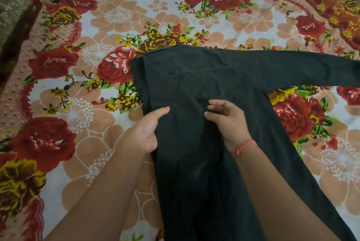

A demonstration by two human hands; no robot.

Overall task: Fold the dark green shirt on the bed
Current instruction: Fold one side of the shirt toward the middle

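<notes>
The dark green shirt (204,88) lies on the bed (101,77) over a floral bedsheet (81,116), one sleeve stretched right. The left hand (145,132) grasps its left edge; the right hand (228,122), fingers loosely curled and unclenched, rests on the cloth. No writing shows.

Left hand (145,130) pinches shut; right hand (228,122) hovers, fingers curled.
</notes>
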